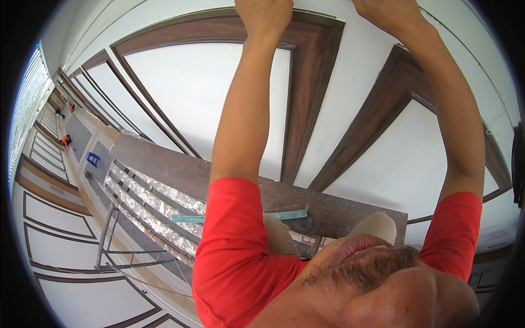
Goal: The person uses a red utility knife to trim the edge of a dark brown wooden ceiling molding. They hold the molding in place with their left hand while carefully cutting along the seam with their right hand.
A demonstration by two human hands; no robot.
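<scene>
**Wood trim overhead, both hands raised to it**

Dark wood trim [311, 82] frames the white ceiling panels [197, 87], and both hands go up against it at the top edge of the view. The left hand [263, 13] is partly cut off by the picture's rim, its wrist and knuckles against the brown moulding; whether its grip is wide, narrow or closed on something cannot be told. The right hand [391, 12] is cut off the same way, just beside a white strip between two trim pieces, and its grip cannot be told either.

Below the hands, the bare forearms run down to red sleeves [235, 240]. Between the two arms a second band of wood trim [372, 126] slants across the ceiling.

Beneath the left arm lies a paint-spattered scaffold platform [153, 202] with a brown plank [229, 180] along it, well apart from the hands. On the plank a blue-green straight bar [235, 217] lies flat, with a dark round object [302, 223] just beside its end. Metal scaffold legs [106, 235] drop toward the floor. Far off to the left side, a small blue stool [93, 159] stands on the floor, and a person in orange [65, 140] crouches beyond it.
</scene>
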